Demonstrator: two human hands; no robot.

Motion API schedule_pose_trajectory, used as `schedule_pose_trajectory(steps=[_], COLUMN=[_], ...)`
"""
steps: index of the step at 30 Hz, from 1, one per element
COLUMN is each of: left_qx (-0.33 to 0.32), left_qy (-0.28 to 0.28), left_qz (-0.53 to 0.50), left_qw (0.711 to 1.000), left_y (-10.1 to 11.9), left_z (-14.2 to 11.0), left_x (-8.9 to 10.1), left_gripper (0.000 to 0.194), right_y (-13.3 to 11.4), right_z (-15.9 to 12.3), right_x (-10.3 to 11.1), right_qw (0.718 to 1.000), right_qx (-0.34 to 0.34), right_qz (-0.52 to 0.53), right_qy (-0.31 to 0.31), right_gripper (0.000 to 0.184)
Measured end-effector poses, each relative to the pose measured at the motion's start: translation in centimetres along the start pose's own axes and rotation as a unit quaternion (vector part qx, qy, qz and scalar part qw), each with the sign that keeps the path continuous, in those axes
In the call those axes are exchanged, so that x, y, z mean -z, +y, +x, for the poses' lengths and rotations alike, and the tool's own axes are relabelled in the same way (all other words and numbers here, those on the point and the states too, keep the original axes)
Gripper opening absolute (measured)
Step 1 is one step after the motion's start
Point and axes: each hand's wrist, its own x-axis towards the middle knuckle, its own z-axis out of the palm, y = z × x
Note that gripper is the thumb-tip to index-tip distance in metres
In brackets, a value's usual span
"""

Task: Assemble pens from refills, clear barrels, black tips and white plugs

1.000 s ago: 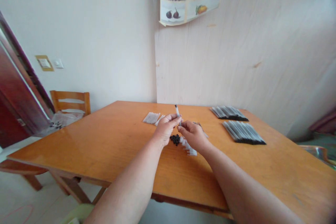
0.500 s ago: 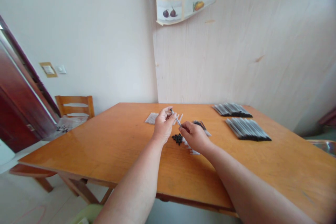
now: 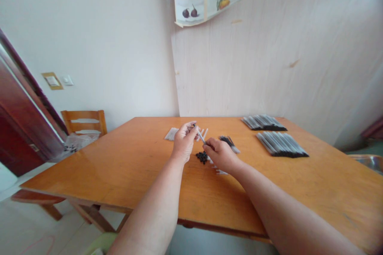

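Pinching the pen [image 3: 200, 135] over the table [image 3: 134, 163], the left hand [image 3: 184, 138] grips near its dark top, the right hand [image 3: 220, 152] its lower end; a crooked push could make it slip and scatter the black caps [image 3: 202, 157] nearby.

2 bare forearms [image 3: 157, 199] stretch forward and converge, the left hand [image 3: 183, 143] raised with fingers [image 3: 189, 124] curled above the thumb, the right hand [image 3: 221, 154] slightly lower, thumb and fingers pinched together.
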Motion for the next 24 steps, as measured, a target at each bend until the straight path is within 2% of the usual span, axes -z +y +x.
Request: schedule_pose_trajectory(steps=[4,10,17,24], left_qx=[0.037,0.095,0.100,0.090], left_qy=[0.038,0.031,0.016,-0.002], left_qz=[-0.082,-0.158,-0.164,-0.166], left_qw=[0.995,0.982,0.981,0.982], left_y=[0.4,0.6,0.7,0.8], left_z=[0.4,0.8,0.8,0.7], left_x=[0.6,1.1,1.2,1.4], left_gripper=[0.036,0.032,0.027,0.023], right_y=[-0.2,-0.4,-0.6,-0.2], right_z=[-0.1,-0.3,-0.2,-0.3], right_x=[0.1,0.1,0.3,0.2], right_qw=[1.000,1.000,1.000,0.998], right_qx=[0.010,0.012,0.017,0.019], right_qz=[-0.021,-0.027,-0.009,0.057], right_qy=[-0.003,-0.006,-0.001,-0.010], right_gripper=[0.018,0.016,0.019,0.022])
